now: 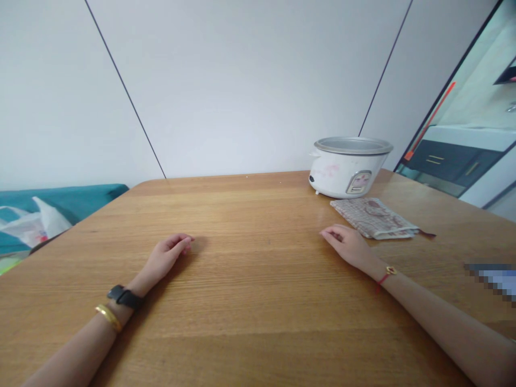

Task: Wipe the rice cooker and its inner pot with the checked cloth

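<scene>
My left hand (pixel 170 251) rests on the wooden table (pixel 250 301), its fingers curled in and nothing visible in them. On that wrist are a black watch band and a gold bangle. Farther right, my right hand (pixel 347 243) also lies on the tabletop with fingers loosely closed, no object showing between them. A red cord bracelet with a gold charm circles its wrist. Close beyond this hand, apart from it, is a folded checked cloth (pixel 374 217) with a dark red tie at one corner. Behind the cloth stands a white rice cooker (pixel 336 174), lidless, its grey rim showing.
A pale panelled wall (pixel 242 91) rises behind the table. At the left, a white plastic bag (pixel 38 223) sits on a teal seat (pixel 92 199). A pixelated flat item (pixel 497 277) lies at the right edge. Dark cabinets (pixel 447 161) show through an opening at right.
</scene>
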Demonstrator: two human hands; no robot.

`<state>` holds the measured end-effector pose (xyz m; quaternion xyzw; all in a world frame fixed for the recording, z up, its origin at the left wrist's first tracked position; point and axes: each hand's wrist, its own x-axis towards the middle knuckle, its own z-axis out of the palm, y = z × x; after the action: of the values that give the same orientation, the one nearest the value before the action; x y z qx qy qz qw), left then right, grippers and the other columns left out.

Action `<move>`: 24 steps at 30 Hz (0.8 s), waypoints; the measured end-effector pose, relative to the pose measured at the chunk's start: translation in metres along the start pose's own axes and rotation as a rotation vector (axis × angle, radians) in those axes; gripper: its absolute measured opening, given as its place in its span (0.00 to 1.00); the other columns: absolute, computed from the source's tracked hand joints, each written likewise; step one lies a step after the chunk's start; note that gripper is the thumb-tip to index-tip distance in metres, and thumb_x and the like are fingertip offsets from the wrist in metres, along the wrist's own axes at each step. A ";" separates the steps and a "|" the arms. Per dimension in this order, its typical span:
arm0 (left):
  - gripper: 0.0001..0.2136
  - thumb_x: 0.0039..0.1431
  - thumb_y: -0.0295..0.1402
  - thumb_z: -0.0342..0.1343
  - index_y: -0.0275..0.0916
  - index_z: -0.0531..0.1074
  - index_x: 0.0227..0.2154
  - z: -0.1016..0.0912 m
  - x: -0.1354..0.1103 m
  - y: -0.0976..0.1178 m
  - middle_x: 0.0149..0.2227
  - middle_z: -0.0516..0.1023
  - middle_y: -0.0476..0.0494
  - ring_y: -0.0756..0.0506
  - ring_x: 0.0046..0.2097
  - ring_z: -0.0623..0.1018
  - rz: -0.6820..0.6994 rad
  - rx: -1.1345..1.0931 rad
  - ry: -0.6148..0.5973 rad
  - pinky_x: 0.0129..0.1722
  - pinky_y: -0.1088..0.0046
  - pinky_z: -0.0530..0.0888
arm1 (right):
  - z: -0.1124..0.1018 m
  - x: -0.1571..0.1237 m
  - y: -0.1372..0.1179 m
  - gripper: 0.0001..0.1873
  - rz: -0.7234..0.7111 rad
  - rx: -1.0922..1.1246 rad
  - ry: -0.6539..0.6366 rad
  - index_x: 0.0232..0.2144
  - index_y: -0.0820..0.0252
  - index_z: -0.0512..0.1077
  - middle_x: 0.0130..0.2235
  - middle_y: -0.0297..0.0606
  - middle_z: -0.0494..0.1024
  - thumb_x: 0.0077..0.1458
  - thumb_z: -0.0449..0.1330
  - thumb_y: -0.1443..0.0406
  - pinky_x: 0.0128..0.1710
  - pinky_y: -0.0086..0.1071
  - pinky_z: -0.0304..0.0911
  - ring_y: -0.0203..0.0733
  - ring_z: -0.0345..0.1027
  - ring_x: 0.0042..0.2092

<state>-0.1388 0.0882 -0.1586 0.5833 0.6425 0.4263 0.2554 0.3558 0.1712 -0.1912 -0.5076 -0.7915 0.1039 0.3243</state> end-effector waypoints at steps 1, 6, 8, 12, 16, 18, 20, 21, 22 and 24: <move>0.21 0.50 0.54 0.58 0.38 0.76 0.32 0.000 0.000 0.000 0.25 0.74 0.49 0.46 0.29 0.71 -0.009 -0.002 0.005 0.29 0.72 0.68 | 0.000 0.000 0.000 0.16 -0.003 0.000 0.003 0.33 0.57 0.75 0.36 0.42 0.80 0.62 0.53 0.56 0.40 0.39 0.65 0.46 0.72 0.38; 0.21 0.49 0.55 0.58 0.39 0.76 0.30 -0.001 -0.001 0.000 0.24 0.73 0.49 0.46 0.28 0.71 -0.017 -0.021 -0.002 0.28 0.72 0.67 | 0.000 -0.001 0.000 0.15 -0.022 -0.005 0.014 0.32 0.57 0.75 0.36 0.41 0.80 0.62 0.53 0.56 0.38 0.39 0.65 0.46 0.72 0.37; 0.21 0.49 0.55 0.59 0.39 0.76 0.29 -0.001 0.000 0.000 0.24 0.73 0.49 0.46 0.28 0.71 -0.020 -0.021 -0.002 0.29 0.72 0.67 | 0.000 -0.001 0.000 0.15 -0.019 -0.005 0.012 0.32 0.57 0.75 0.36 0.41 0.80 0.62 0.53 0.56 0.39 0.39 0.66 0.46 0.72 0.38; 0.21 0.49 0.55 0.59 0.40 0.76 0.31 0.000 0.000 -0.001 0.25 0.74 0.48 0.46 0.28 0.71 -0.026 -0.028 0.007 0.29 0.71 0.68 | -0.001 -0.001 -0.001 0.15 -0.019 -0.003 0.005 0.31 0.56 0.75 0.36 0.41 0.80 0.62 0.53 0.57 0.39 0.39 0.66 0.46 0.73 0.38; 0.21 0.49 0.54 0.59 0.39 0.76 0.32 0.000 0.000 -0.003 0.26 0.74 0.49 0.46 0.28 0.71 -0.032 -0.038 0.003 0.29 0.72 0.68 | -0.001 -0.002 -0.003 0.15 -0.011 -0.017 0.006 0.32 0.56 0.75 0.36 0.41 0.80 0.62 0.52 0.56 0.39 0.39 0.66 0.46 0.72 0.37; 0.22 0.48 0.55 0.59 0.39 0.76 0.33 0.000 -0.001 -0.002 0.26 0.74 0.49 0.46 0.28 0.71 -0.039 -0.042 0.003 0.29 0.72 0.67 | -0.001 -0.002 -0.003 0.15 -0.010 -0.020 0.004 0.32 0.57 0.75 0.35 0.41 0.80 0.62 0.52 0.56 0.38 0.39 0.65 0.46 0.72 0.37; 0.22 0.48 0.55 0.60 0.39 0.76 0.33 0.000 -0.001 -0.001 0.26 0.73 0.49 0.46 0.28 0.71 -0.044 -0.050 0.005 0.29 0.72 0.67 | -0.001 -0.002 -0.003 0.15 -0.012 -0.021 0.000 0.32 0.57 0.74 0.35 0.41 0.79 0.62 0.52 0.56 0.37 0.39 0.65 0.45 0.71 0.36; 0.22 0.48 0.54 0.60 0.39 0.76 0.33 0.000 -0.001 0.000 0.26 0.73 0.49 0.46 0.28 0.71 -0.046 -0.053 0.007 0.29 0.72 0.67 | -0.001 -0.002 -0.003 0.15 -0.013 -0.021 -0.001 0.31 0.57 0.74 0.35 0.41 0.79 0.62 0.52 0.56 0.37 0.39 0.65 0.45 0.71 0.36; 0.22 0.48 0.54 0.60 0.39 0.76 0.33 0.000 -0.001 0.000 0.25 0.73 0.49 0.47 0.28 0.71 -0.047 -0.054 0.010 0.28 0.72 0.67 | -0.001 -0.001 -0.002 0.15 -0.015 -0.022 -0.001 0.32 0.57 0.75 0.35 0.41 0.79 0.62 0.52 0.56 0.37 0.39 0.65 0.45 0.71 0.36; 0.21 0.49 0.54 0.59 0.39 0.76 0.33 0.000 -0.002 0.001 0.26 0.73 0.49 0.47 0.28 0.71 -0.043 -0.049 0.006 0.29 0.72 0.67 | -0.001 -0.002 -0.002 0.15 -0.019 -0.023 0.001 0.32 0.56 0.75 0.35 0.41 0.79 0.62 0.52 0.56 0.37 0.39 0.65 0.46 0.72 0.36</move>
<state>-0.1383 0.0865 -0.1581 0.5617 0.6451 0.4380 0.2766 0.3556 0.1690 -0.1904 -0.5039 -0.7972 0.0914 0.3198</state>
